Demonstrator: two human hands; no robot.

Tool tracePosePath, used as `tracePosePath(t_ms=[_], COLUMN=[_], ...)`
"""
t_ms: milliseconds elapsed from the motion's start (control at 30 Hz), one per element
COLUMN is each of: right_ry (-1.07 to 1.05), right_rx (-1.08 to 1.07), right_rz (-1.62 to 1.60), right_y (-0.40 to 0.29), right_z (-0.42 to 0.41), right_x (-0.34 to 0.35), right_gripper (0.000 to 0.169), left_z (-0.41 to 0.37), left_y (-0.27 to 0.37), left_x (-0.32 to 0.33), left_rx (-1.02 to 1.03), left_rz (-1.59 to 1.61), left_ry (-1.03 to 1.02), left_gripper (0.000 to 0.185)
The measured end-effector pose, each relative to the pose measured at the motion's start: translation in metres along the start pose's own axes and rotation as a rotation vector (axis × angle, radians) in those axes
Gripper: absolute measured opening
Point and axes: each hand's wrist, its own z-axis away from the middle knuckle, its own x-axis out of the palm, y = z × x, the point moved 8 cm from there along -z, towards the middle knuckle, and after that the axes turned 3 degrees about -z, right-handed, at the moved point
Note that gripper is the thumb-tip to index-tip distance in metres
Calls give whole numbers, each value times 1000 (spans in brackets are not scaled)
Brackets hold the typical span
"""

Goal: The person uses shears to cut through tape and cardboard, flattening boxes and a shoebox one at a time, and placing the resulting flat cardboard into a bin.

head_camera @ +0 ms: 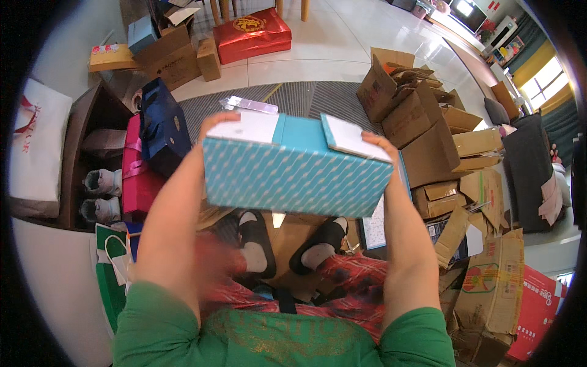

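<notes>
A turquoise cardboard box [293,176] with a white diagonal pattern is held up in front of me by both hands. White flaps and a turquoise strip show along its upper side, and the right-hand flap stands slightly raised. My left hand [216,125] grips the left end, its fingers curled over the top edge. At the opposite end my right hand [384,146] holds the box, with most of the palm hidden behind it. Beyond the box, a clear plastic package [251,104] lies on the grey striped mat [298,94].
Flattened and open cardboard boxes [424,119] pile up on the right. A pink box [137,183], a dark blue gift bag [165,124] and a shoe cabinet [69,183] with shoes stand on the left. A shiny red bag [252,36] lies farther off. Cardboard [289,238] lies under my feet.
</notes>
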Motion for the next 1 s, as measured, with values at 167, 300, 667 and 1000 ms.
tracePosePath(t_ms=[167, 300, 667, 1000], right_ry=[264, 269, 151, 299], right_rx=[-41, 270, 162, -133], right_rz=[259, 231, 528, 1018], right_y=[62, 89, 119, 91], right_z=[41, 86, 55, -53], right_x=[-71, -79, -125, -128], right_gripper=[29, 29, 15, 34], left_z=[-6, 45, 28, -56], left_y=[-110, -121, -168, -138], left_x=[-60, -47, -86, -84], left_rx=[19, -380, -378, 2], left_rz=[-24, -152, -495, -1117], left_ry=[39, 23, -59, 129], left_gripper=[22, 22, 21, 61])
